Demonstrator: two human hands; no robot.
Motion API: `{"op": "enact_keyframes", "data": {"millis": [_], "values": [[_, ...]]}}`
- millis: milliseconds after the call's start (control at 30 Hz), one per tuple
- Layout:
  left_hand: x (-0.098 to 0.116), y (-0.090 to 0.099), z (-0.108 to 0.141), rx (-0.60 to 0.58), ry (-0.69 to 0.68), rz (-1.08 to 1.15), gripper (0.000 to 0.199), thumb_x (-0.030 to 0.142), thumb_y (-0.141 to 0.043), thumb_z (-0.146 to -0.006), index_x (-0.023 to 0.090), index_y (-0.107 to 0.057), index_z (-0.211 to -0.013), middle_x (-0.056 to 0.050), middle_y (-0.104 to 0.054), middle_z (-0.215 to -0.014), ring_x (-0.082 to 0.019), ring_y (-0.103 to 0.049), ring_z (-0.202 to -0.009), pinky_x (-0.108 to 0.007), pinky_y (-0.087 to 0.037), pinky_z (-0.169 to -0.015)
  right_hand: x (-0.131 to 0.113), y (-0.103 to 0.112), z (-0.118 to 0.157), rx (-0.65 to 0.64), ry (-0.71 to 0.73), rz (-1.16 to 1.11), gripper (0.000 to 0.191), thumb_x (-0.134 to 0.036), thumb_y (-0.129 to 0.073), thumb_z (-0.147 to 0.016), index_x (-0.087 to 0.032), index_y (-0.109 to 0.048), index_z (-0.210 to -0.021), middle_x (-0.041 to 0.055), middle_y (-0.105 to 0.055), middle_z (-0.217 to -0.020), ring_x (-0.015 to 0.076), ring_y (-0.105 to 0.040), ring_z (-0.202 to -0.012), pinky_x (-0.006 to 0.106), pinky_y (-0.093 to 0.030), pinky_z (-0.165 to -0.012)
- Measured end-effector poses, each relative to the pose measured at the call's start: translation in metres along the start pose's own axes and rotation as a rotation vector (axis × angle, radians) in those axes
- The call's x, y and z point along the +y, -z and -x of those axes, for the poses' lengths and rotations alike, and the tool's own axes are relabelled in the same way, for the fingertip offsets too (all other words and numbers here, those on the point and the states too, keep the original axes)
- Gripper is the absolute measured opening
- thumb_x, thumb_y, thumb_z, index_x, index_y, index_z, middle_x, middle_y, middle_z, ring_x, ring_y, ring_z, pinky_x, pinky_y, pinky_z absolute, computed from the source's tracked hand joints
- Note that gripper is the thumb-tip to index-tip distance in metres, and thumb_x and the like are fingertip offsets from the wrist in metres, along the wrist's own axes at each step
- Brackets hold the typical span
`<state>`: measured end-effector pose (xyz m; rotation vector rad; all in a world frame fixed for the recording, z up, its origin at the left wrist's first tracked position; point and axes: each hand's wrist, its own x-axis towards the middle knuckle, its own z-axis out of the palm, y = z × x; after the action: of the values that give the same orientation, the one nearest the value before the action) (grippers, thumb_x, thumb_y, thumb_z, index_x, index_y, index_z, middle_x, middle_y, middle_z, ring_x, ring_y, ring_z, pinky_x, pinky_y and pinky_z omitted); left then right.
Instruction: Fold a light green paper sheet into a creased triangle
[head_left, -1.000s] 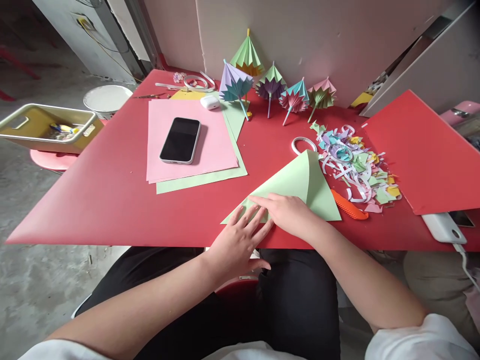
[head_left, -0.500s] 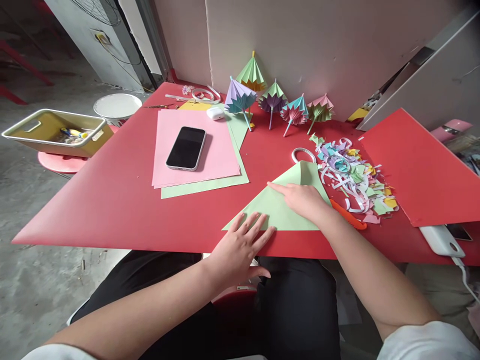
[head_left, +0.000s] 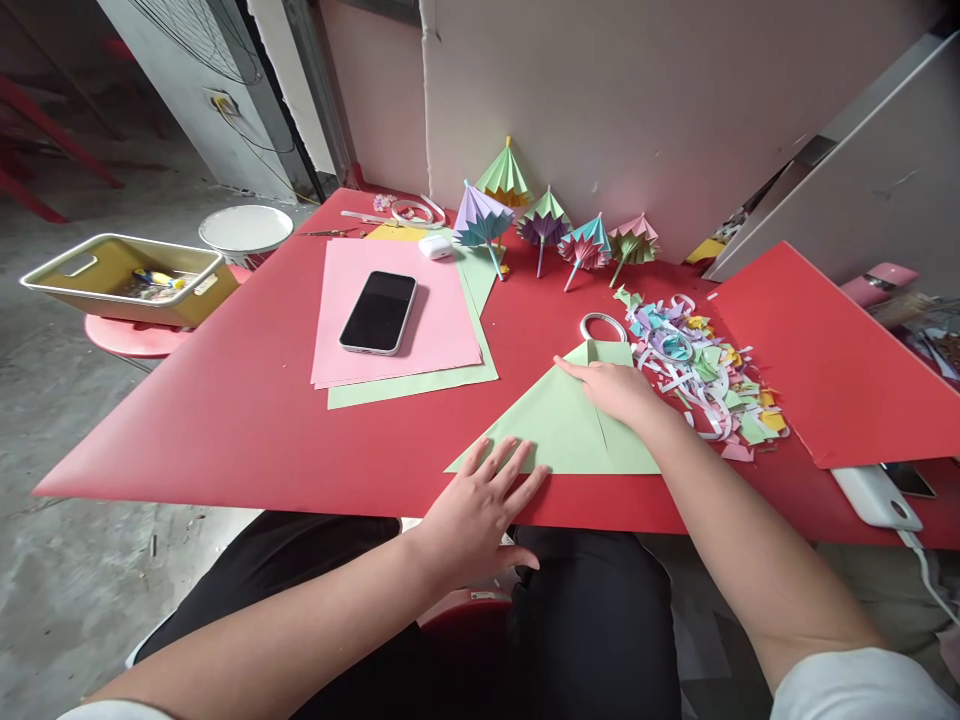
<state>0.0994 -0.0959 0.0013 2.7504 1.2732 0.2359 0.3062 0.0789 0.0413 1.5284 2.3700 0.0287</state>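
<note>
A light green sheet of paper (head_left: 547, 430) lies folded into a triangle near the front edge of the red table. My left hand (head_left: 480, 505) rests with fingers spread, its fingertips on the paper's lower left part and its thumb past the table edge. Higher up, my right hand (head_left: 619, 393) presses on the paper, index finger stretched out at the slanted left edge close to the top. Its other fingers are partly hidden. A short crease line shows below that hand. Just behind the paper's top lies a roll of white tape (head_left: 602, 318).
Several small paper umbrellas (head_left: 542, 230) stand at the back. Coloured paper scraps (head_left: 697, 370) are heaped right of the folded sheet, beside a red board (head_left: 840, 360). To the left, a phone (head_left: 379, 312) lies on pink paper (head_left: 442, 330). A yellow basket (head_left: 127, 285) sits on a stool.
My right hand has slid up and right along the slanted edge toward the top. The paper's top now looks flatter. My left hand keeps its place, while the view has shifted slightly.
</note>
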Motion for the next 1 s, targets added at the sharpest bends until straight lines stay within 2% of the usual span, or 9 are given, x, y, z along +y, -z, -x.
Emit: {"op": "enact_keyframes", "data": {"millis": [200,400,733,1000], "values": [[-0.001,-0.003,0.000,0.002,0.003,-0.002,0.082,0.070,-0.022,-0.081,0.016,-0.019,-0.144,-0.016,-0.024,-0.148,-0.034,-0.017,-0.137,-0.053,-0.012,-0.108,0.004,-0.005,-0.003,-0.006,-0.017,0.056,0.066,-0.011,-0.032,-0.082,-0.042,-0.024,-0.139,0.0044,-0.060,-0.085,0.0144,-0.054,-0.057,0.026,-0.031,-0.056],[-0.001,-0.001,-0.001,-0.026,-0.002,-0.004,0.083,0.070,-0.020,-0.081,0.016,-0.020,-0.144,-0.017,-0.024,-0.148,-0.034,-0.017,-0.136,-0.053,-0.011,-0.108,0.011,-0.001,-0.015,-0.088,-0.074,0.159,0.070,-0.008,-0.029,-0.081,-0.041,-0.014,-0.141,0.0053,-0.059,-0.090,0.0189,-0.058,-0.064,0.028,-0.031,-0.057],[-0.001,-0.006,0.001,0.009,-0.002,-0.021,0.085,0.072,-0.019,-0.080,0.016,-0.019,-0.144,-0.017,-0.022,-0.148,-0.034,-0.017,-0.136,-0.053,-0.011,-0.107,0.009,0.002,-0.025,-0.071,-0.113,0.251,0.074,-0.005,-0.028,-0.081,-0.038,-0.007,-0.143,0.0106,-0.060,-0.097,0.0262,-0.063,-0.076,0.035,-0.037,-0.064],[-0.001,-0.010,0.001,0.054,-0.010,-0.038,0.084,0.071,-0.015,-0.081,0.016,-0.019,-0.144,-0.018,-0.025,-0.147,-0.034,-0.018,-0.136,-0.053,-0.010,-0.107,0.004,0.000,-0.031,-0.076,-0.192,0.283,0.075,-0.004,-0.032,-0.081,-0.036,-0.007,-0.143,0.0139,-0.062,-0.102,0.0265,-0.064,-0.078,0.039,-0.041,-0.066]]}}
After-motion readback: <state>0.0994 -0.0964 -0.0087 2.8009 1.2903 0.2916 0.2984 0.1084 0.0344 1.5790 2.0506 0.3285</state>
